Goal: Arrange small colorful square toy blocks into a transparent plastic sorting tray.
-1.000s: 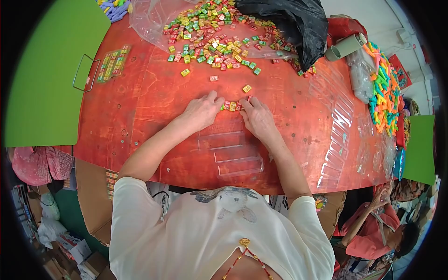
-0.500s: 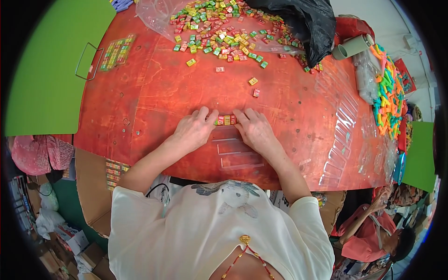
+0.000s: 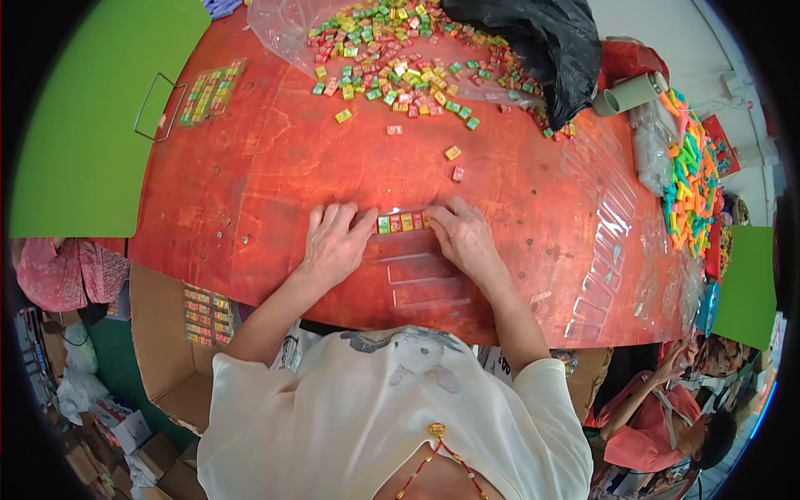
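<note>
A short row of small coloured boxes (image 3: 402, 222), green, yellow and red, lies in the top slot of a clear plastic tray (image 3: 429, 279). At the row's left end, my left hand (image 3: 337, 242) has its fingers bent and bunched against the end box. My right hand (image 3: 464, 237) pinches the right end, and its fingertips partly cover the last box. The lower slots of the tray show no boxes. Just beyond lie a yellow box (image 3: 452, 153), a red box (image 3: 458, 173) and a pale pink box (image 3: 395, 130).
A heap of small boxes (image 3: 400, 75) spreads at the back beside a black plastic bag (image 3: 542, 42). A filled tray (image 3: 212, 92) lies far left on the red table (image 3: 283, 175). Clear trays (image 3: 604, 250) and colourful plastic pieces (image 3: 692, 175) occupy the right. Another person (image 3: 658, 408) sits lower right.
My left hand has shifted left and slightly nearer, uncovering more of the row, including a green box. My right hand stays at the row's right end, slightly lower.
</note>
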Available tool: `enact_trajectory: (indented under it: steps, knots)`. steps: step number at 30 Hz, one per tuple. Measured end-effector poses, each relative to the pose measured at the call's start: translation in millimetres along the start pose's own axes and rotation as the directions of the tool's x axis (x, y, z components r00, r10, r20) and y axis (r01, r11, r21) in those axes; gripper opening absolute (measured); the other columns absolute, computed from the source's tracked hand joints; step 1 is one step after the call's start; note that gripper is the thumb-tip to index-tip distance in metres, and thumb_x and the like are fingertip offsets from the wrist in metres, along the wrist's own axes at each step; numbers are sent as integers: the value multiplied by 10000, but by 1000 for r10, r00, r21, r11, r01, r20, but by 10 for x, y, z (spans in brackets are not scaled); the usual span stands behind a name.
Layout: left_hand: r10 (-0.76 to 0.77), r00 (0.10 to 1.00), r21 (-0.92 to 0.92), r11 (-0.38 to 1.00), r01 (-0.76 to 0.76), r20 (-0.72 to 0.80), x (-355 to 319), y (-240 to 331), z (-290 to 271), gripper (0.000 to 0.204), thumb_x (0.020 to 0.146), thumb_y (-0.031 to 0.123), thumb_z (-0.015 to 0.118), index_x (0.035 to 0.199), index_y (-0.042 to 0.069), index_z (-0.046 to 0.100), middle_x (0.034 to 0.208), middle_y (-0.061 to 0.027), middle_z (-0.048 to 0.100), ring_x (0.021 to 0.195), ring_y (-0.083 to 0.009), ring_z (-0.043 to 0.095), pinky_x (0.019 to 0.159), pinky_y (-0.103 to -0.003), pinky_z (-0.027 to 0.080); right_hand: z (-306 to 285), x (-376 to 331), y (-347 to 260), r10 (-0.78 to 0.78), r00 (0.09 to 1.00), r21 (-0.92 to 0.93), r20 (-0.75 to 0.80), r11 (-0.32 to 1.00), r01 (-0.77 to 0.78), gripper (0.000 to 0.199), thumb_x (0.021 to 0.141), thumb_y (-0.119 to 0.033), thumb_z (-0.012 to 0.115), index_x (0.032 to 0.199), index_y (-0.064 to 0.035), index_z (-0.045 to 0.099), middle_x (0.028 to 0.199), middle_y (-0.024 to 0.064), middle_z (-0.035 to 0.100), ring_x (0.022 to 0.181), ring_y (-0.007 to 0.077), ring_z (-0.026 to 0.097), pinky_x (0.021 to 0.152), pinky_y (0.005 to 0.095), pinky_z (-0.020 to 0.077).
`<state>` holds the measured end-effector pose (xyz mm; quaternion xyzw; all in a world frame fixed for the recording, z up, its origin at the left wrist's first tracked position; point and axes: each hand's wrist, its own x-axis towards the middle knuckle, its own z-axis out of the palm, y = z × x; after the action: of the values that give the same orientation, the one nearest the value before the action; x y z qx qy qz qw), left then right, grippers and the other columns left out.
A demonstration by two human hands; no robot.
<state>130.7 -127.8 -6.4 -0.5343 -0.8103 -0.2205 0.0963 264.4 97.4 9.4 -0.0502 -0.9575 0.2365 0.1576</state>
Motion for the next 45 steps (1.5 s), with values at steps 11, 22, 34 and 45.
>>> enact_trajectory:
  steps: [11,22,34,45]
  knots:
    - [-65,997,79,995,63,34,-76,90,50,487,874,293,688,1321,112,620,1306,-153,536,1188,-335,501,1020,-585,316,72,737,691,179,977,-333,-113,920,-207,219,904,-216,662,1053,-57,644,910,149,612,857,365,628,739,463,499]
    - [-83,985,-71,993,95,150,9,103,90,582,887,307,679,1414,102,544,1459,-199,445,1356,-391,397,1081,-632,282,-235,132,126,-99,989,-158,112,981,116,195,849,-107,661,1034,-57,630,965,126,595,892,313,625,809,422,505]
    - [-99,985,-140,983,119,143,0,103,58,556,915,319,634,1410,84,541,1451,-177,473,1361,-368,403,1118,-587,260,-126,71,62,-59,991,3,123,998,59,319,881,-53,645,1197,-12,638,1001,157,592,945,362,616,853,445,511]
    - [-126,992,-419,899,124,23,107,-256,59,518,858,212,679,1346,82,562,1315,-132,584,1232,-327,516,1029,-505,370,13,157,-94,115,993,63,28,991,-116,208,905,-62,632,1110,-47,665,948,176,612,871,401,620,763,465,517]
